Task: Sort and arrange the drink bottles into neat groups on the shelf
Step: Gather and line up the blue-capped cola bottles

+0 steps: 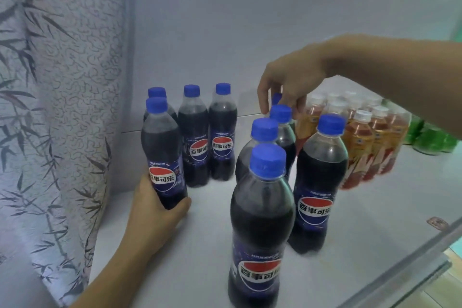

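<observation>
Several dark cola bottles with blue caps stand on the white shelf (362,232). My left hand (155,210) grips the lower part of one cola bottle (162,157) at the left, in front of three others (193,137) near the back wall. My right hand (287,85) reaches in from the right and pinches the blue cap of a cola bottle (282,117) at the back of a middle cluster. Nearer the camera stand a front cola bottle (260,220) and another (320,182) to its right.
Several orange tea bottles (362,140) with white caps are grouped at the right, and green bottles (432,137) stand beyond them. A patterned curtain (55,107) hangs at the left. The shelf's front edge has a metal rail (400,270).
</observation>
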Demonstrator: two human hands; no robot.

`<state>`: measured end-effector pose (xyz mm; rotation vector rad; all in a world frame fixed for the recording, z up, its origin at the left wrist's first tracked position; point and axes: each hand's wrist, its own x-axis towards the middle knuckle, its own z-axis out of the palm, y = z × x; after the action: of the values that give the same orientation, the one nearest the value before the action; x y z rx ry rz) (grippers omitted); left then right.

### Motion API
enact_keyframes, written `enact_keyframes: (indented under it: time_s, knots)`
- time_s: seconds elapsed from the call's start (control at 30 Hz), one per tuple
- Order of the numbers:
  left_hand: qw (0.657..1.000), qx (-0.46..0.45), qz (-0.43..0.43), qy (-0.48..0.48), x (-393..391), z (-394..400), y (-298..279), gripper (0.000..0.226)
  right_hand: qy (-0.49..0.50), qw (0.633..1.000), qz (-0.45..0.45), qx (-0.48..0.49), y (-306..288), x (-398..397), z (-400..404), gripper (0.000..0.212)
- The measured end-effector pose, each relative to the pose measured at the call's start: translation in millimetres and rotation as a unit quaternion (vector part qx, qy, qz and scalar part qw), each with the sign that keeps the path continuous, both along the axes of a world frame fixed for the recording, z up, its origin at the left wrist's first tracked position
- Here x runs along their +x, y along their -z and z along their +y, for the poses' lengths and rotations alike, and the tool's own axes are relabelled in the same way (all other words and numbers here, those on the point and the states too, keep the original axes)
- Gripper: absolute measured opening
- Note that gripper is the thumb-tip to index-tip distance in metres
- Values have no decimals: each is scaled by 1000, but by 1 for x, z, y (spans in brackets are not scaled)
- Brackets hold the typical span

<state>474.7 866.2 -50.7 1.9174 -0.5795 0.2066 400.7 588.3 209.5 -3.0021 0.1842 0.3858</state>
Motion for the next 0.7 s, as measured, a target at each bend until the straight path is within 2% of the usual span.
enact_keyframes:
  time_s: [0.13,0.23,0.6,0.7]
  knots:
    - [1000,-19,12,3,0,3,-2,79,-63,989,-136,2,-2,8,5,9]
    - [999,-38,29,-4,1,7,-1,77,-87,978,-188,13,-16,19,20,9]
    - [999,-36,19,-15,4,18,-4,60,-130,981,-126,69,9,55,88,14]
    - [999,-37,17,-21,3,17,-4,60,-127,982,-133,39,9,56,100,22]
